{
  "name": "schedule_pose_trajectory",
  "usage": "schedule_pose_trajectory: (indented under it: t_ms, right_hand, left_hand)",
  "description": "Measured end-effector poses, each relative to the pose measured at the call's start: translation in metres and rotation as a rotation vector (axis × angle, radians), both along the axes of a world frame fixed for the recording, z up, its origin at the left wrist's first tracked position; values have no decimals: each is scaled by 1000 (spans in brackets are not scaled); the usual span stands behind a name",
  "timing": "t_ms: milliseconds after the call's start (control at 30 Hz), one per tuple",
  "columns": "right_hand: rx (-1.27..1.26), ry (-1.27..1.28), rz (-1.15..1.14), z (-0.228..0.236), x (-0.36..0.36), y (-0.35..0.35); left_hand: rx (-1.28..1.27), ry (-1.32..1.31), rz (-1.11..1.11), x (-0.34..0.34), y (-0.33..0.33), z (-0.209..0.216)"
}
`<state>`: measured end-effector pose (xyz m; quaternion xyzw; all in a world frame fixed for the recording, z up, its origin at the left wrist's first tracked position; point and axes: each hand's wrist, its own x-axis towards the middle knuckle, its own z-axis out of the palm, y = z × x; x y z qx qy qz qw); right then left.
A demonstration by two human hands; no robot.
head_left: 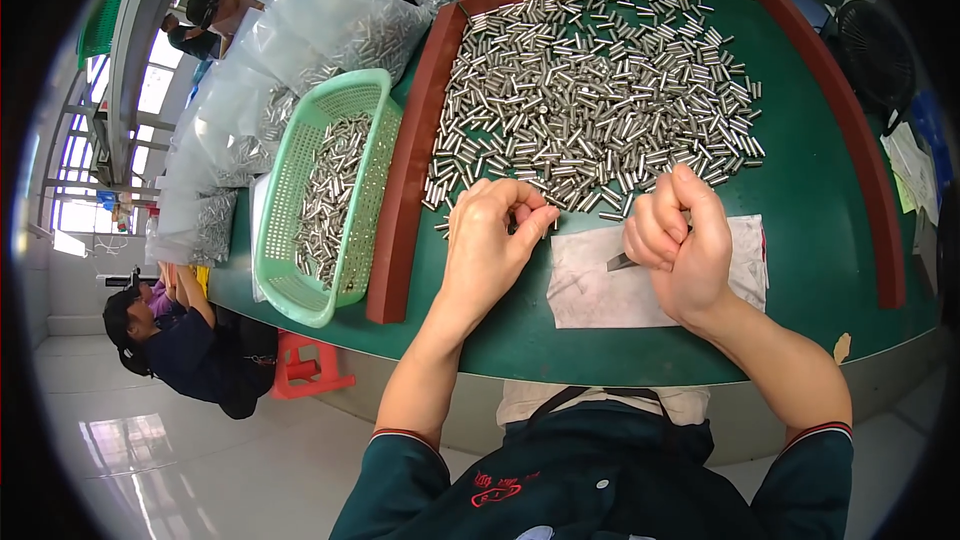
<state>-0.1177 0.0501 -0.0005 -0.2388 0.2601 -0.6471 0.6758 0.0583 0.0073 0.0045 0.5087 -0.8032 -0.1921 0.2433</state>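
Observation:
A broad pile of short, shiny metal pins (600,90) covers the green table. At its near edge, my left hand (485,240) is closed in a pinch, thumb against fingers. A bit of a metal pin (555,224) shows by the thumb tip; the fingers hide most of it. My right hand (688,245) is a closed fist above a white cloth (590,305). From under its curled fingers sticks the end of a flat grey metal tool (619,262); the rest of that tool is hidden in the fist.
A red-brown raised frame (400,210) borders the pile on three sides. To its left stands a green plastic basket (278,230) with more pins. Clear bags of pins (375,30) line the back left. A black fan (873,55) is at right. Other people (190,340) sit leftward.

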Motion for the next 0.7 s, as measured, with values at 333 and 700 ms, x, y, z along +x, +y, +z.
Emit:
schedule_pose_trajectory:
  t_ms: [333, 700]
  right_hand:
    - [-8, -12, 6, 0, 0, 0]
    - [1, -10, 5, -1, 0, 0]
  left_hand:
    - [879, 1009, -72, 12, -8, 3]
    - [958, 1009, -60, 10, -10, -1]
